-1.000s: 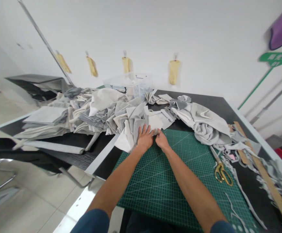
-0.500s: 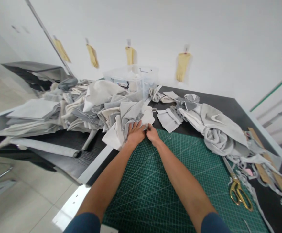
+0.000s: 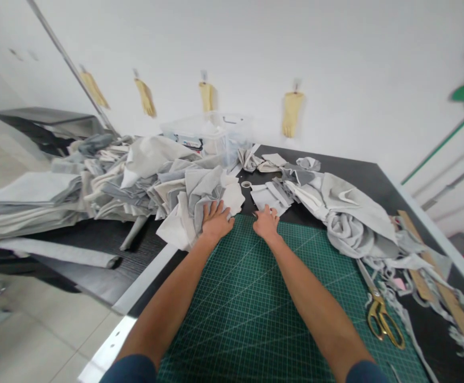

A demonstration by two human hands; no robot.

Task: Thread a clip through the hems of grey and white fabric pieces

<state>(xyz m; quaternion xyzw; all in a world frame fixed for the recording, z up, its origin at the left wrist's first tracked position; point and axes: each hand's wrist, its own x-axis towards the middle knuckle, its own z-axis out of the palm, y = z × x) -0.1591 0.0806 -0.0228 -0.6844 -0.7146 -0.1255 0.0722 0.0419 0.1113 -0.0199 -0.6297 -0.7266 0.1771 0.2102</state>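
Note:
My left hand [image 3: 216,221] lies with fingers spread on the front edge of a heap of folded grey fabric pieces [image 3: 205,186]. To its right, my right hand [image 3: 266,222] is at the far edge of the green cutting mat [image 3: 251,287]. Its fingers are apart and reach the near edge of some pale folded fabric pieces [image 3: 272,195]. A tiny dark spot shows by its thumb, too small to name. Between and beyond the hands sits a small white ring [image 3: 246,184], like a tape roll.
Gold-handled scissors [image 3: 383,314] lie on the mat's right side, near fabric scraps and a wooden strip [image 3: 447,287]. A bundle of grey cloth [image 3: 355,213] rests at the right. Behind the heap stands a clear plastic box [image 3: 232,141]. Yellow gloves [image 3: 292,113] hang on the wall.
My right hand has left the fabric beside my left hand and moved right, its fingers opening near the pale pieces. My left hand stays on the heap. The view has turned slightly right.

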